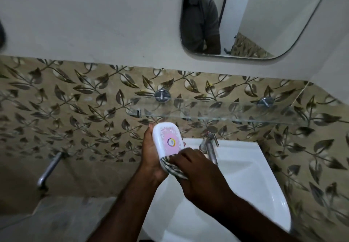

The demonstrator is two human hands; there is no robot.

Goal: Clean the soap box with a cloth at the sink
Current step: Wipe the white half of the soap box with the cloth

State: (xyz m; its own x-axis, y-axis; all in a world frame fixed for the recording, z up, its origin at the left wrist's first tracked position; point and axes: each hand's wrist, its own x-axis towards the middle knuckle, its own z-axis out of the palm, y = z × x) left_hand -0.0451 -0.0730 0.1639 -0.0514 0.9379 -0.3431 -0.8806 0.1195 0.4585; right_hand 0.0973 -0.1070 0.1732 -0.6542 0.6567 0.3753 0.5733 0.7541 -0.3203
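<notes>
Now, soap box (168, 141): white with a pink printed lid, shut as far as we can tell. It is held up over the far left edge of the sink (245, 175), just left of the tap (210, 149) and below the glass shelf (226, 111).
Our left hand (151, 153): cups the box from its left side and from beneath, with fingers wrapped round it.
Our right hand (198, 173): curled over a striped cloth (171, 168), pressing it onto the near end of the lid.
Done so far: we judge the wiping is under way. The far part of the lid looks clean, though blur would hide small marks.
Left to do: the near end under the cloth, the sides, the underside, and perhaps the inside. We can see none of these.
Water: we see none running from the tap.
</notes>
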